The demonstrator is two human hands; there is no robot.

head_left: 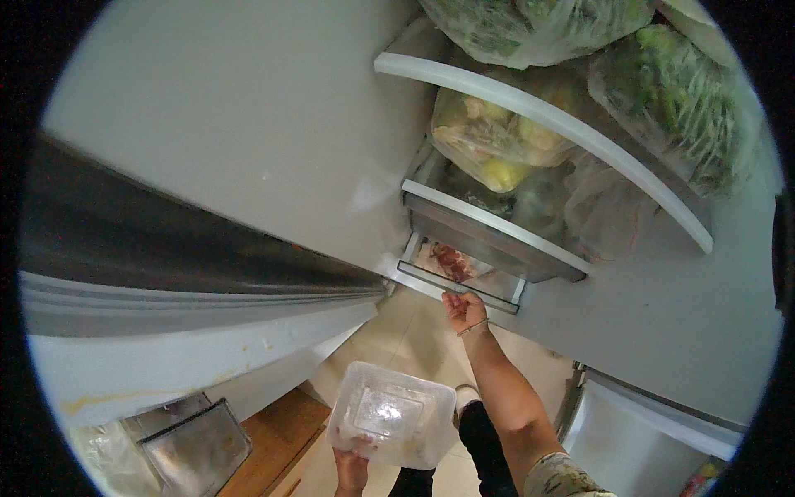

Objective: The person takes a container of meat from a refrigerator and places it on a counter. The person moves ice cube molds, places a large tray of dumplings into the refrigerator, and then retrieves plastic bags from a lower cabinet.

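Note:
My left hand [352,465] grips a clear, rectangular plastic food container [389,414] by its near side, low over the floor. Frosty glare on its surface hides whatever may be inside. My right hand [465,311] is at the front edge of a low refrigerator drawer [418,282], its fingers curled against the edge. That drawer is pulled partway out, and reddish raw meat [453,262] shows inside it. Just above is another drawer front [489,217], pale-edged and partly covering the lower one.
Plastic bags of vegetables [662,91] fill the upper shelf, and a bag of yellowish produce [497,145] sits beneath the curved shelf edge [546,120]. The refrigerator door [199,331] stands ajar on the left, with bags [195,447] below it. A second door [638,439] hangs at lower right.

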